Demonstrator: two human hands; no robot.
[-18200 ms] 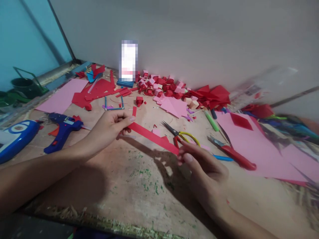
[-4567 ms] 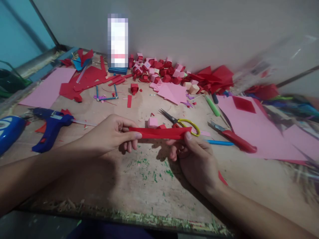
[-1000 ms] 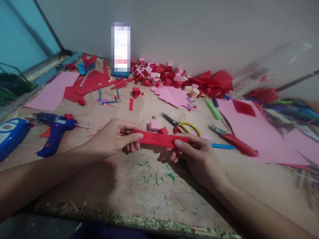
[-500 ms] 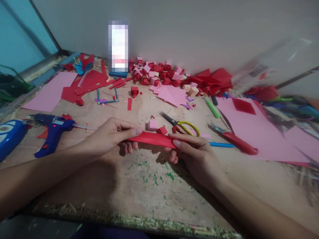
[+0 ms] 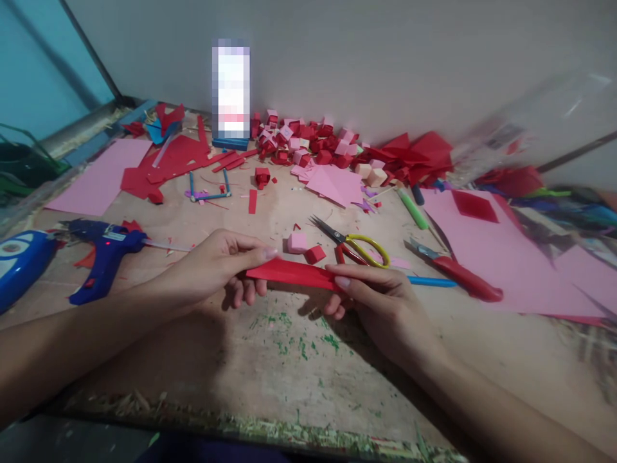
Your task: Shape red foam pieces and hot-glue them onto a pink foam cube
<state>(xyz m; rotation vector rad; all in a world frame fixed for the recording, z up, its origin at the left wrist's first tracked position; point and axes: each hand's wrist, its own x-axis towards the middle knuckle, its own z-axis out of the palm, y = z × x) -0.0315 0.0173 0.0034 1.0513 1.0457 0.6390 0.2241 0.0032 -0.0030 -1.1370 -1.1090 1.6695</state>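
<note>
A red paper strip (image 5: 296, 272) with a lengthwise crease is stretched between my hands above the wooden table. Its left end is pinched between the thumb and fingers of my left hand (image 5: 243, 260). At the other end, my right hand (image 5: 369, 288) pinches it the same way, partly covering that end. Just beyond the strip lie a small pink paper cube (image 5: 297, 242) and a small red paper cube (image 5: 316, 254). Close behind my right hand rest scissors (image 5: 349, 243) with yellow and red handles, blades pointing away to the left.
A blue glue gun (image 5: 106, 247) with its red light on lies left of my left arm. Red-handled shears (image 5: 463, 276) and pink paper sheets (image 5: 482, 257) are on the right. A heap of red and pink paper cubes (image 5: 308, 143) sits by the wall, beside an upright phone (image 5: 231, 90).
The strip has tilted slightly, so its folded surface shows more. Both hands keep their pinch, nearly in place. The whole view has shifted a little.
</note>
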